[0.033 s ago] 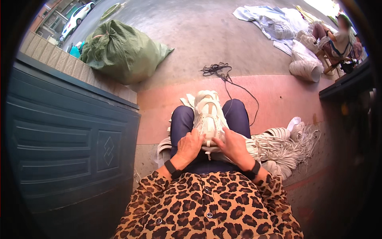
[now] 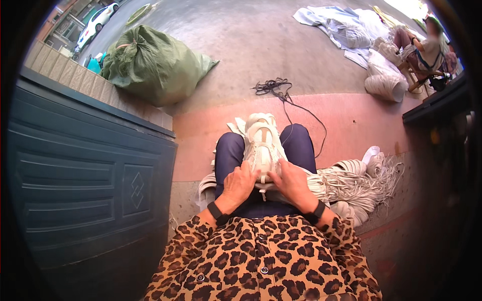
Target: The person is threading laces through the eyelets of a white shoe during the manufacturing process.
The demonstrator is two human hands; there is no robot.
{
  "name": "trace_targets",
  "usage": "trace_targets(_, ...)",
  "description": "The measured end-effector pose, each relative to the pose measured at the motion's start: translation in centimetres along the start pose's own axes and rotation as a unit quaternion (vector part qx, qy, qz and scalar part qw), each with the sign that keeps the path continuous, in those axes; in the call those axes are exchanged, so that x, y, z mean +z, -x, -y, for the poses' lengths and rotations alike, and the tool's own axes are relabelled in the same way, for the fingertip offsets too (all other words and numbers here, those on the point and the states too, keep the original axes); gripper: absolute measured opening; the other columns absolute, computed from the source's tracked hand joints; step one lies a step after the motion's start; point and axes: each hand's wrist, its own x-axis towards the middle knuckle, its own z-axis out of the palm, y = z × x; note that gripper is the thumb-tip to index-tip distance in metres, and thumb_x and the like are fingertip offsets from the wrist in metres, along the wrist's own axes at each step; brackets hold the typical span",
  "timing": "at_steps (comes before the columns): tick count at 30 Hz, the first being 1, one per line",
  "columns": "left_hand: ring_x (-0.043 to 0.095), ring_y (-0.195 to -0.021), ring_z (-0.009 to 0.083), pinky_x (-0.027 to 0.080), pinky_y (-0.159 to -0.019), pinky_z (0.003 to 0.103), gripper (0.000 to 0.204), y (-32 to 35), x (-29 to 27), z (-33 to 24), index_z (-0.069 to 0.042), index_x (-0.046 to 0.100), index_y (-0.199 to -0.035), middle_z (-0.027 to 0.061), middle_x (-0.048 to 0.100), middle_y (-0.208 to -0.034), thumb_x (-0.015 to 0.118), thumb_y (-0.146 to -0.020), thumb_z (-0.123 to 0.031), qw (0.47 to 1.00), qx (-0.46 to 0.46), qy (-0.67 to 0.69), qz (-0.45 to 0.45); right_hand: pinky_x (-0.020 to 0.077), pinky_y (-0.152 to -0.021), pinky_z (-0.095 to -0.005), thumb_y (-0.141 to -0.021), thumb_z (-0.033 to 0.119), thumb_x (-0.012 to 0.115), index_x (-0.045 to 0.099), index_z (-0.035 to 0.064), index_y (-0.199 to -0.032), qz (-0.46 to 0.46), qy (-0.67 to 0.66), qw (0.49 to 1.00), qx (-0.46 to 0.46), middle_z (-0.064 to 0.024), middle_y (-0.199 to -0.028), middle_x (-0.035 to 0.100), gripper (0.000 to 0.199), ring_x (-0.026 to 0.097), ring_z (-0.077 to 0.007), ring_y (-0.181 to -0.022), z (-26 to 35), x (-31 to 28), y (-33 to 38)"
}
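Observation:
A cream-coloured sneaker upper [image 2: 262, 149] lies lengthwise between my knees, among other pale pieces of the same look. Its near end is pinched from both sides. My left hand [image 2: 239, 185] is closed on the left edge, fingertips partly hidden behind the material. On the other edge, my right hand [image 2: 292, 181] grips it, with the thumb laid on top. A small white tab or strip hangs below, between the two hands. What lies under the upper is hidden.
Beside my right leg is a pile of cream strips and pieces [image 2: 351, 183]. A tangled black cord [image 2: 275, 88] lies ahead on the floor. A green sack [image 2: 150, 67] stands far left, by a dark door panel [image 2: 75, 170]. White bundles [image 2: 385, 80] and a seated person are far right.

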Motion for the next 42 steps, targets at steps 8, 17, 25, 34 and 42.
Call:
trace_targets(8, 0.058, -0.068, 0.0458, 0.044, -0.062, 0.055, 0.02, -3.0, 1.2, 1.8, -0.001, 0.047, -0.091, 0.0284, 0.057, -0.066, 0.043, -0.093, -0.021, 0.998, -0.024, 0.036, -0.037, 0.0446, -0.072, -0.0495, -0.084, 0.014, 0.053, 0.048, -0.0028, -0.098, -0.099, -0.131, 0.986, -0.007, -0.0244, -0.088, 0.057, 0.022, 0.056, -0.0423, -0.082, -1.0, 4.0, -4.1)
trace_targets(17, 0.057, -0.069, 0.0464, 0.044, -0.061, 0.055, 0.021, -3.3, 3.1, 3.2, -0.001, 0.047, -0.096, 0.0287, 0.057, -0.069, 0.039, -0.094, -0.02, 0.997, -0.022, 0.068, -0.036, 0.0448, -0.074, -0.0441, -0.085, 0.012, 0.056, 0.049, -0.0007, -0.102, -0.089, -0.177, 0.98, 0.029, -0.0241, -0.093, 0.057, 0.023, 0.056, -0.0408, -0.087, -1.4, 5.5, -3.0)
trace_targets(25, 0.058, -0.065, 0.0449, 0.046, -0.059, 0.054, 0.017, -3.6, 3.5, 2.8, -0.001, 0.042, -0.094, 0.0272, 0.058, -0.066, 0.04, -0.093, -0.018, 0.997, 0.01, 0.069, -0.044, 0.0438, -0.072, -0.046, -0.083, 0.004, 0.054, 0.044, -0.0004, -0.097, -0.071, -0.164, 0.983, 0.032, -0.0223, -0.091, 0.052, 0.018, 0.053, -0.0421, -0.087, -1.0, 5.5, -3.0)
trace_targets(34, 0.059, -0.069, 0.0441, 0.047, -0.061, 0.052, 0.026, -3.2, 2.7, 2.9, 0.001, 0.043, -0.107, 0.0269, 0.059, -0.071, 0.045, -0.092, -0.019, 0.998, 0.01, 0.064, -0.021, 0.0464, -0.072, -0.0392, -0.077, 0.007, 0.06, 0.063, 0.0057, -0.095, -0.12, -0.085, 0.988, -0.046, -0.0118, -0.08, 0.061, 0.018, 0.058, -0.0316, -0.078, -5.4, -1.4, -3.2)
trace_targets(42, 0.058, -0.081, 0.0433, 0.046, -0.07, 0.049, 0.036, -2.7, 2.6, 3.3, 0.003, 0.04, -0.119, 0.0283, 0.059, -0.085, 0.046, -0.092, -0.019, 0.993, 0.031, 0.116, 0.007, 0.0408, -0.074, -0.0388, -0.073, 0.008, 0.062, 0.062, 0.0038, -0.083, 0.024, 0.095, 0.985, -0.144, -0.0111, -0.075, 0.059, 0.011, 0.056, -0.0285, -0.079, -6.6, -1.9, -1.9)
